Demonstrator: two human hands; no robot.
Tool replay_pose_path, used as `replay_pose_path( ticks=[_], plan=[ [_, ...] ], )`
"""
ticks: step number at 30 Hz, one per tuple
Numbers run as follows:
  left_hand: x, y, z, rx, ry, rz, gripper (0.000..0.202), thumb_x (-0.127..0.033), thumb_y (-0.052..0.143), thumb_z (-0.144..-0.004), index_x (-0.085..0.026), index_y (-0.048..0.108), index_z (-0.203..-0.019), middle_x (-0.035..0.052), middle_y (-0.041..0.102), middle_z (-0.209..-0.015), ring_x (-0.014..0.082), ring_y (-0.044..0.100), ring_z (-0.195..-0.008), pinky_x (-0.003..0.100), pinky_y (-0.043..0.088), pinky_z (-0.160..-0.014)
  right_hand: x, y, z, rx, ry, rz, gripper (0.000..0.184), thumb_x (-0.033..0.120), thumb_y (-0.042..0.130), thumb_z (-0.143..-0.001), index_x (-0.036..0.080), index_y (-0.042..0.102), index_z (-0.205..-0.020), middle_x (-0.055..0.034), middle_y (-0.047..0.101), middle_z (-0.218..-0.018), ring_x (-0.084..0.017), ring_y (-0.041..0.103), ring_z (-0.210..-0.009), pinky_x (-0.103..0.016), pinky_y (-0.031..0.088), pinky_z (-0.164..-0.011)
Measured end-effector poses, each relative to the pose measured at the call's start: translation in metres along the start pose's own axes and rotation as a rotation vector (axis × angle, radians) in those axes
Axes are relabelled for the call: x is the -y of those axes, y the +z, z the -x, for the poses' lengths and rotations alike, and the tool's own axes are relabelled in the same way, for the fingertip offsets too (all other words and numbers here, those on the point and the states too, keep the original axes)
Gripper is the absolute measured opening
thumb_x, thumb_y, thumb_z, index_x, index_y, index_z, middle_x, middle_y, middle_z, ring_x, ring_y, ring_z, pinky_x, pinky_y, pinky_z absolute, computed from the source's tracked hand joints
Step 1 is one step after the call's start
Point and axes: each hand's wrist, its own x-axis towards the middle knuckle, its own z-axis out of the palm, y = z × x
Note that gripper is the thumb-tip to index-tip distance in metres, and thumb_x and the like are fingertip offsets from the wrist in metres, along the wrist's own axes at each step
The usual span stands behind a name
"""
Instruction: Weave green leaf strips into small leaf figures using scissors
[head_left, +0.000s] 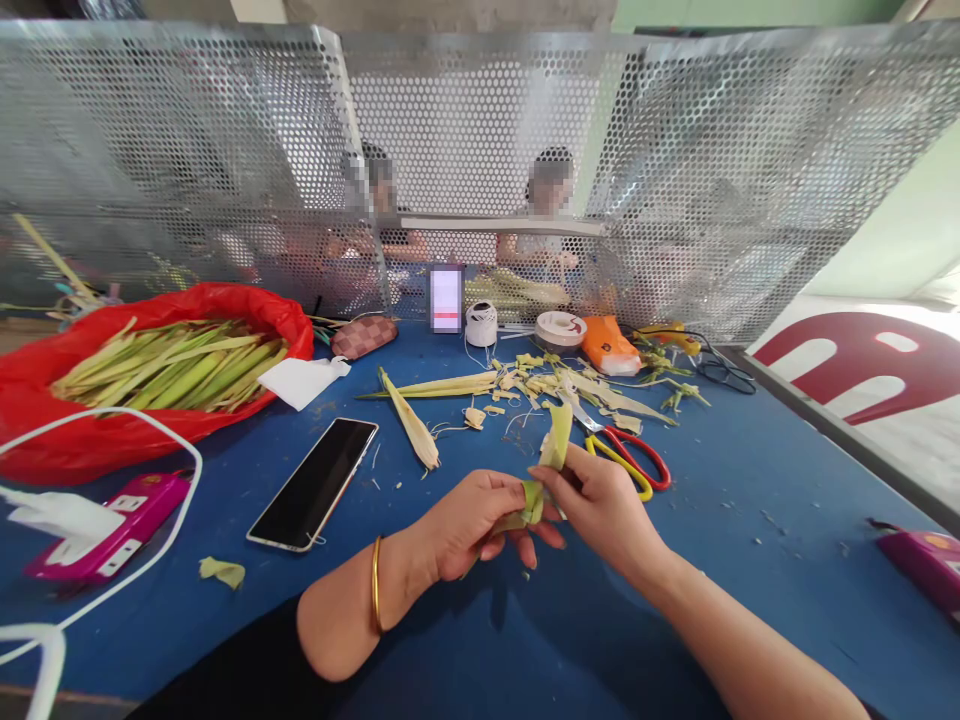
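My left hand [476,520], with a gold bangle at the wrist, pinches a small folded piece of pale green husk-like leaf [532,503] between thumb and fingers. Close beside it, my right hand [600,500] grips a leaf strip [557,437] whose free end sticks up above the thumb. Whether the strip and the folded piece are joined is hidden by the fingers. Scissors [626,455] with red and yellow handles lie just beyond my right hand. Leaf scraps [525,380] and a longer pale leaf [411,420] lie on the blue table [465,650] ahead.
A red bag [289,305] of leaves stands at left, near a phone [313,485] and a purple power strip [142,510] with a white cable. String [481,324], a tape roll [561,328] and an orange packet [609,345] line the perforated metal screen [480,110]. People sit behind it.
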Motion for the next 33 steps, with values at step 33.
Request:
replay_pose_path(
  ticks=[33],
  plan=[
    [-0.005, -0.004, 0.0, -0.131, -0.002, -0.043, 0.025, -0.037, 0.059, -0.071, -0.013, 0.065, -0.074, 0.0033, 0.064, -0.063, 0.0061, 0.045, -0.043, 0.02, 0.019, -0.038, 0.004, 0.005, 0.004, 0.034, -0.245, -0.303, 0.014, 0.023, 0.058, -0.085, 0.019, 0.067, -0.096, -0.0036, 0.063, -0.079, -0.017, 0.061, -0.069, -0.028, 0.051, -0.062]
  ],
)
